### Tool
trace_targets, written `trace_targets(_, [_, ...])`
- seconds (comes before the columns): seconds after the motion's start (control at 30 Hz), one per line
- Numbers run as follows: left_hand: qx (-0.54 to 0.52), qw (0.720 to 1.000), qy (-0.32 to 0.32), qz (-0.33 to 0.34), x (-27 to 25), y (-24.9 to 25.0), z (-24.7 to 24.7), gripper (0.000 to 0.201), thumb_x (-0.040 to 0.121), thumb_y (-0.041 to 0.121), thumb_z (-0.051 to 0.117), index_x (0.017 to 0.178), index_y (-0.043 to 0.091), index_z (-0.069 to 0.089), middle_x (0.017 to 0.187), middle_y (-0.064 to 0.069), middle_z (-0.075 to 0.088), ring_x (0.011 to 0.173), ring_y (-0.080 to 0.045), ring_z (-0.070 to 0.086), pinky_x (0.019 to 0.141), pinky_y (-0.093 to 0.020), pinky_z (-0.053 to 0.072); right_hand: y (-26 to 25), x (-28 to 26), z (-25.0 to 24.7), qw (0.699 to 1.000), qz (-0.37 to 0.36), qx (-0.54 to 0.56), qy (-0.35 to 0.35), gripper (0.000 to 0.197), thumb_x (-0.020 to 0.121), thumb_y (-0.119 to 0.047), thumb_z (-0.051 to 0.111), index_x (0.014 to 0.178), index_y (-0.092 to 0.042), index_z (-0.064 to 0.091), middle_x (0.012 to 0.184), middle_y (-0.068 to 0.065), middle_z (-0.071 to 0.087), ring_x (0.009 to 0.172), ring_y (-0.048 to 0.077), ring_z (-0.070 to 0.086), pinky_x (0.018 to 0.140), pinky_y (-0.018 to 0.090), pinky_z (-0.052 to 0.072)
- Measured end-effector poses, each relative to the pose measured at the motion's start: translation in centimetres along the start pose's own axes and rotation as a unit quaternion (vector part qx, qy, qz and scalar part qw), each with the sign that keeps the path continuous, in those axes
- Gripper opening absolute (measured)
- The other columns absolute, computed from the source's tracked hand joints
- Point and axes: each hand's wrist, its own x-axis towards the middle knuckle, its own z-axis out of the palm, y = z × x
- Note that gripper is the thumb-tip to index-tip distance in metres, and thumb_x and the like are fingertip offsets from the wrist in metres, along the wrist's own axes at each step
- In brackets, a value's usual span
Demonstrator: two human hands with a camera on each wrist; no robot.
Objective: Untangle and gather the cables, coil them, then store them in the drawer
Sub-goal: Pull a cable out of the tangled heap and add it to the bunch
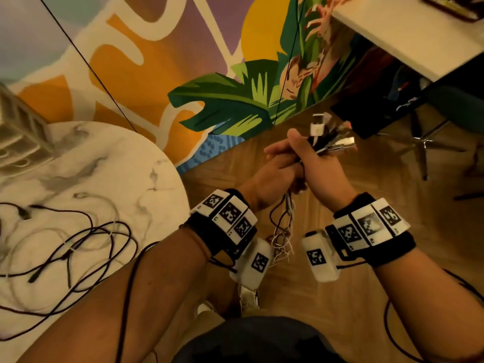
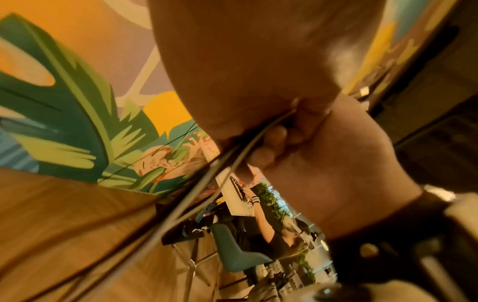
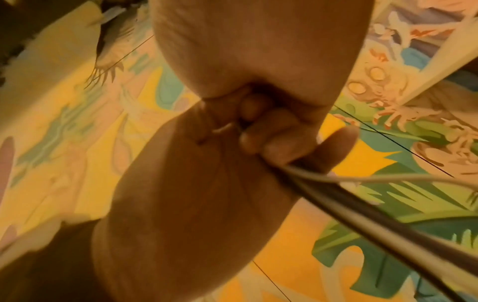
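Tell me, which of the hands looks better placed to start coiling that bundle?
Probably the left hand: it grips the cables just below the right hand, which holds the plug ends.

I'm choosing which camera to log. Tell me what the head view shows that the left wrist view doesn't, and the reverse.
Head view only: the plug ends fanning above the right hand, loose cables on the marble table, both wristbands. Left wrist view only: a seated person and a teal chair in the background. Both: the left hand and right hand gripping the cable bundle.
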Motion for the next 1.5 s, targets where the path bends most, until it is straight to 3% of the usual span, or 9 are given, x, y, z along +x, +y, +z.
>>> trace_targets(0.1, [-0.054,0.998,0.014,-0.031,0.0,1.2,-0.3,0.026,0.099,0.012,0.035,0.081,0.016,0.054,0.074,-0.002,0.055,0.064,-0.013,0.054,0.061,-0.030,0.047,1.1,-0.3,-0.7,0.990,0.005,0.087,-0.112,0.038,0.092,-0.043,0.043,0.119,-0.020,0.059,0.105,0.001,0.066,0.089,0.011,0.068,0.072,0.024,0.054])
trace_targets(0.2, [-0.092,0.995,0.009,-0.030,0.1,2.6,-1.3,0.039,0.095,0.009,0.041,0.057,0.017,0.041,0.047,0.005,0.038,0.038,-0.009,0.031,0.039,-0.022,0.029,4.5,-1.3,0.6,0.978,0.033,0.010,-0.208,0.012,0.091,-0.022,0.055,0.085,-0.013,0.060,0.073,0.000,0.062,0.060,0.014,0.058,0.058,0.023,0.048])
trace_targets(0.33, [0.207,0.977,0.043,0.037,0.1,5.7,-2.2,0.041,0.092,0.011,0.053,0.053,0.018,0.045,0.045,0.007,0.037,0.035,-0.004,0.029,0.040,-0.019,0.025,10.2,-0.9,2.6,0.988,0.111,-0.070,-0.086,0.047,0.091,-0.023,0.060,0.049,-0.021,0.038,0.043,-0.011,0.032,0.040,0.007,0.026,0.046,0.025,0.023])
trace_targets(0.53, [0.678,0.722,-0.010,0.139,-1.4,10.0,-3.9,0.029,0.089,0.041,0.048,0.075,0.020,0.064,0.051,0.014,0.040,0.043,-0.004,0.036,0.047,-0.022,0.038,16.2,1.7,4.2,0.966,0.218,-0.138,-0.012,0.043,0.092,-0.027,0.056,0.053,-0.018,0.040,0.051,-0.003,0.035,0.046,0.013,0.032,0.048,0.027,0.027])
trace_targets(0.67, [0.711,0.653,0.087,0.245,-2.5,13.3,-6.6,0.034,0.087,0.037,0.048,0.073,0.013,0.067,0.050,0.019,0.015,0.044,0.004,0.013,0.048,-0.016,0.009,20.3,0.8,3.0,0.913,0.332,-0.232,-0.040,0.037,0.096,-0.021,0.047,0.059,-0.018,0.041,0.061,0.001,0.042,0.053,0.012,0.038,0.051,0.021,0.032])
trace_targets(0.93, [0.728,0.681,0.040,0.071,-2.3,4.8,-6.3,0.040,0.092,0.046,0.032,0.071,0.021,0.056,0.055,0.009,0.037,0.052,-0.015,0.042,0.049,-0.027,0.034,15.5,2.7,4.5,0.958,0.280,0.003,0.066,0.034,0.096,-0.018,0.047,0.062,-0.019,0.047,0.058,-0.002,0.046,0.051,0.013,0.040,0.050,0.030,0.035])
trace_targets(1.23, [0.425,0.899,0.091,-0.049,1.8,0.6,-5.4,0.038,0.080,0.035,0.057,0.071,-0.001,0.066,0.066,-0.018,0.062,0.056,-0.025,0.051,0.052,-0.036,0.038,4.7,1.7,4.2,0.992,0.076,0.085,-0.050,0.036,0.096,-0.003,0.041,0.065,-0.020,0.049,0.042,-0.011,0.040,0.038,0.003,0.031,0.045,0.023,0.025])
trace_targets(1.37, [0.442,0.892,0.092,-0.022,2.5,1.9,-4.7,0.018,0.083,0.022,0.059,0.080,0.005,0.066,0.072,-0.012,0.063,0.066,-0.027,0.058,0.053,-0.034,0.041,4.9,2.2,4.4,0.994,0.056,0.076,-0.052,0.023,0.092,-0.001,0.049,0.070,-0.004,0.058,0.050,0.011,0.049,0.048,0.012,0.041,0.051,0.024,0.033])
trace_targets(1.5, [0.464,0.874,0.145,0.026,2.2,2.7,-5.1,0.015,0.090,0.021,0.054,0.085,0.009,0.060,0.074,-0.004,0.060,0.065,-0.021,0.053,0.051,-0.027,0.036,9.8,2.3,4.7,0.990,0.110,0.035,-0.078,0.045,0.090,-0.014,0.052,0.049,-0.023,0.038,0.041,-0.008,0.034,0.037,0.011,0.029,0.046,0.027,0.032])
